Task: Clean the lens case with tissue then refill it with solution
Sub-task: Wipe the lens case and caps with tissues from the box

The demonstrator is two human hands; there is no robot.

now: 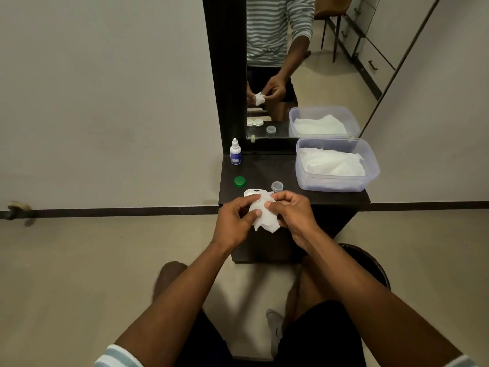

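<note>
At frame centre, the left hand (234, 218) and right hand (292, 211) pinch a crumpled white tissue (264, 217) around the glossy white lens case (254, 193). Behind it stand 2 round caps, green (239, 181) and clear (277, 186), and a small bottle (235, 152).

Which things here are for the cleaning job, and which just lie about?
For the job: tissue in both hands, lens case, green cap, clear cap, solution bottle, tissue box.

Lying about: mirror, bin.

Dark table (264, 168): bottle (235, 152), green cap (239, 181), clear cap (277, 186), tissue tub (336, 181).
</note>
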